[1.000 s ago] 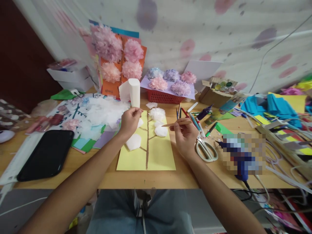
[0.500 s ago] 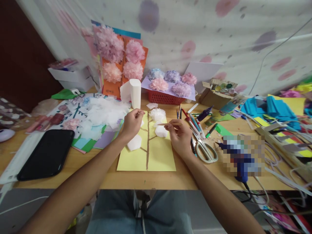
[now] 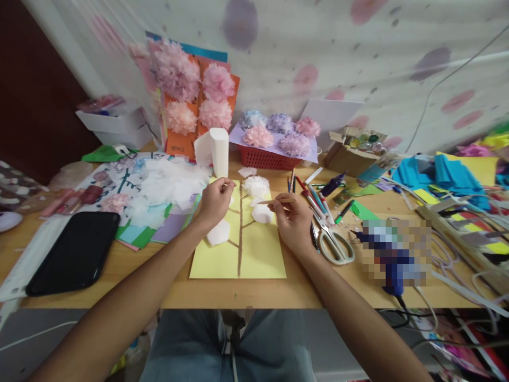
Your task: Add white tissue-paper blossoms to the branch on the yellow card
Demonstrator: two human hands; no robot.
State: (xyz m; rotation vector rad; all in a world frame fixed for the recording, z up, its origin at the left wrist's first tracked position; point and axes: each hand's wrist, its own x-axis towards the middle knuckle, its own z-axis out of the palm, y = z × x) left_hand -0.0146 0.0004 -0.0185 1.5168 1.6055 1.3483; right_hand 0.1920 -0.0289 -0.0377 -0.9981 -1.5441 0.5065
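A yellow sheet of paper (image 3: 260, 254) with a brown drawn trunk and branches lies in front of me. On its upper right sits a fluffy white tissue flower (image 3: 255, 186), with a white paper piece (image 3: 262, 214) below it. Another white piece (image 3: 218, 233) rests on the left side. My right hand (image 3: 292, 217) grips a thin wooden stick (image 3: 280, 202), its tip pointing left over the sheet. My left hand (image 3: 218, 204) is closed in a pinch above the sheet's left edge; what lies between its fingertips is too small to make out.
Scissors (image 3: 336, 244), markers (image 3: 314, 199) and a partly blurred glue gun (image 3: 393, 276) lie on the right. White tissue (image 3: 170, 183) and a black phone (image 3: 73, 252) lie left. Behind stand a white roll (image 3: 220, 153) and a red basket (image 3: 266, 159) under a sheet of paper flowers.
Both hands hold nearly the same pose. The whole view has shifted very slightly; nothing else has visibly moved.
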